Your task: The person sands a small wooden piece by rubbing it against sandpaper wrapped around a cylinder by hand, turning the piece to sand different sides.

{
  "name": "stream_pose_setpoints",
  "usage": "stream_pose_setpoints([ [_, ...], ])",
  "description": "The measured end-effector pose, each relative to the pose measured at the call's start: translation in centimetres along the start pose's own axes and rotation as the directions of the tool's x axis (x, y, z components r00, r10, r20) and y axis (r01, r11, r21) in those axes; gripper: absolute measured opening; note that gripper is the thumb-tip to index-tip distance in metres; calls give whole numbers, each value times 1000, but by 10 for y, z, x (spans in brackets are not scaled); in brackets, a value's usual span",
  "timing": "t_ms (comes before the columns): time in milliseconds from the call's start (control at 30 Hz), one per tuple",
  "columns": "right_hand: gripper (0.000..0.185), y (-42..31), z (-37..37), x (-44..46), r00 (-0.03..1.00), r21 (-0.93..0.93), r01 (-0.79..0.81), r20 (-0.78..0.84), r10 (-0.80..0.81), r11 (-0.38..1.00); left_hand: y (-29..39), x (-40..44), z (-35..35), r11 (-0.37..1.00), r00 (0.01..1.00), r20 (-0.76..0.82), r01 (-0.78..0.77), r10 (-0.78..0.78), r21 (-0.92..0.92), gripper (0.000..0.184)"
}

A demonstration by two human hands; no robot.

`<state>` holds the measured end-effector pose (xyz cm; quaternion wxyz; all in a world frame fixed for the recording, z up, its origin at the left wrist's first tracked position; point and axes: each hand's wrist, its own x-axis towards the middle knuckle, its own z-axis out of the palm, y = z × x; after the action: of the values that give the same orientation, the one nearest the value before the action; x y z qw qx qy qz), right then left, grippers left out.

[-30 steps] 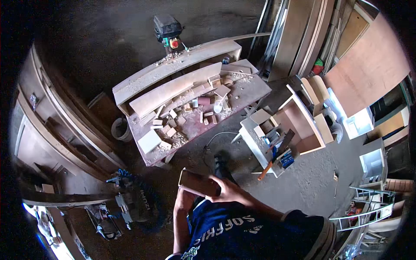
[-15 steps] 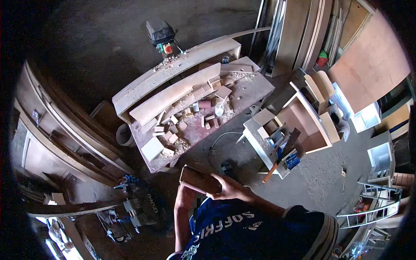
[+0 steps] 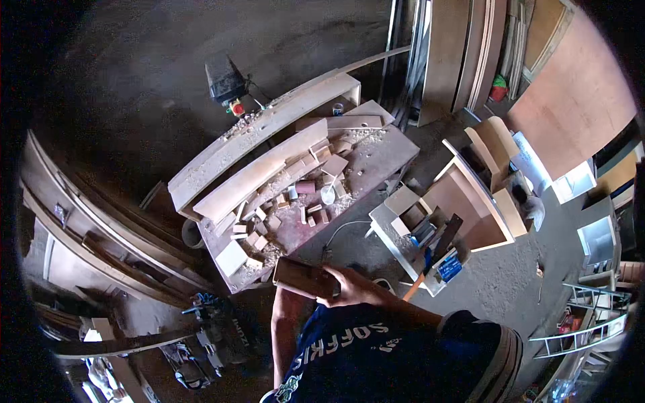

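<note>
A dark, flat rectangular thing with rounded corners and a brownish face, which looks like a smartphone [image 3: 302, 277], is held sideways in front of my chest. My right hand [image 3: 351, 285] grips its right end, with the thumb along the near edge. Below its left end, my left hand [image 3: 292, 301] is closed against it, and most of those fingers are hidden behind it. Just beyond the phone stands the workbench [image 3: 366, 171], strewn with small wood blocks [image 3: 255, 240] and shavings.
A long wooden box section [image 3: 269, 127] lies along the bench's far side. To the right, a small white table [image 3: 386, 232] carries a handsaw [image 3: 449, 232] and other tools beside an open wooden cabinet [image 3: 470, 208]. Boards [image 3: 447, 54] lean at the back. A ladder [image 3: 584, 329] lies at right.
The view has shifted, so the bench sits a little lower and further left. Both hands keep hold of the phone, which now shows more of its face and covers the bench's near edge.
</note>
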<state>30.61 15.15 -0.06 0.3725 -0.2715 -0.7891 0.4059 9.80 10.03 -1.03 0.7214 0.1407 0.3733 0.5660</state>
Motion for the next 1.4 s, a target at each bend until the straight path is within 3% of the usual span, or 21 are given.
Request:
stream_pose_setpoints([
  [33, 96, 3, -9, 4, 1000, -25, -26, -5, 26, 999, -1, 9, 11, 1000, 998, -56, -14, 14, 5, 63],
  [100, 82, 3, -27, 13, 977, 191, -193, -51, 206, 962, 14, 22, 36, 990, 985, 105, 135, -137, 25, 64],
  [167, 77, -8, -54, 25, 995, -1, -101, -13, 101, 995, -1, 36, 27, 987, 993, 117, 37, -19, -154, 62],
  [200, 77, -3, -57, 25, 995, 8, -103, -15, 104, 995, -13, 45, 15, 980, 1000, -3, -18, 17, -197, 58],
  [300, 76, 14, -74, 29, 999, -60, -33, -13, 32, 998, -19, 63, 22, 988, 1000, 28, 3, 1, -152, 57],
  [367, 73, 24, -90, 37, 987, 25, -159, -4, 159, 987, -8, 73, 51, 996, 996, 74, 53, -48, -71, 58],
  [400, 70, 0, -111, 50, 987, 68, -147, 69, 142, 987, -9, 77, 52, 997, 998, 67, 25, -20, -72, 59],
  [467, 70, 41, -94, 25, 999, 34, -5, 45, 4, 999, -19, 80, 56, 999, 998, 59, -22, 24, -45, 60],
  [500, 69, 10, -118, 41, 990, 27, -85, 114, 82, 996, -20, 81, 60, 999, 995, 95, -22, 25, -35, 61],
  [533, 68, 54, -91, 22, 996, 117, -61, -53, 68, 991, -27, 85, 67, 998, 997, 71, -38, 41, -40, 60],
  [600, 70, 28, -116, 37, 972, 104, -229, -34, 234, 968, -17, 91, 82, 985, 992, 74, 113, -104, -128, 58],
  [667, 71, 35, -118, 36, 988, 162, -147, -14, 152, 976, -27, 100, 80, 991, 983, 154, -113, 101, 76, 58],
  [733, 74, 49, -118, 28, 1000, 83, 9, -30, -6, 997, -21, 92, 100, 995, 997, -69, -51, 45, -82, 56],
  [767, 74, 73, -120, 21, 999, -141, -48, -32, 44, 989, -27, 99, 86, 994, 995, -99, -5, -6, -109, 50],
  [867, 69, 62, -143, 37, 906, 18, -408, -119, 407, 913, -13, 105, 112, 989, 981, -176, -105, 86, -100, 35],
  [900, 64, 62, -149, 44, 939, 92, -306, -135, 316, 948, -11, 105, 111, 987, 979, -175, -124, 104, -104, 35],
  [1067, 59, 65, -152, 36, 892, 236, -428, -43, 449, 873, -25, 123, 82, 966, 978, -127, -187, 166, -180, 37],
  [1167, 57, 57, -153, 43, 887, 286, -440, -8, 462, 851, -28, 125, 72, 971, 980, -40, -201, 197, -131, 37],
  [1233, 57, 53, -149, 47, 890, 333, -437, 24, 456, 836, -7, 102, 115, 958, 953, -150, -241, 264, 158, 37],
  [1300, 55, 61, -141, 45, 888, 287, -442, 7, 460, 850, -7, 98, 126, 946, 925, -211, -288, 315, 150, 34],
  [1400, 52, 36, -152, 57, 913, 205, -409, 87, 400, 889, -4, 100, 129, 874, 870, -237, -341, 433, 346, 30],
])
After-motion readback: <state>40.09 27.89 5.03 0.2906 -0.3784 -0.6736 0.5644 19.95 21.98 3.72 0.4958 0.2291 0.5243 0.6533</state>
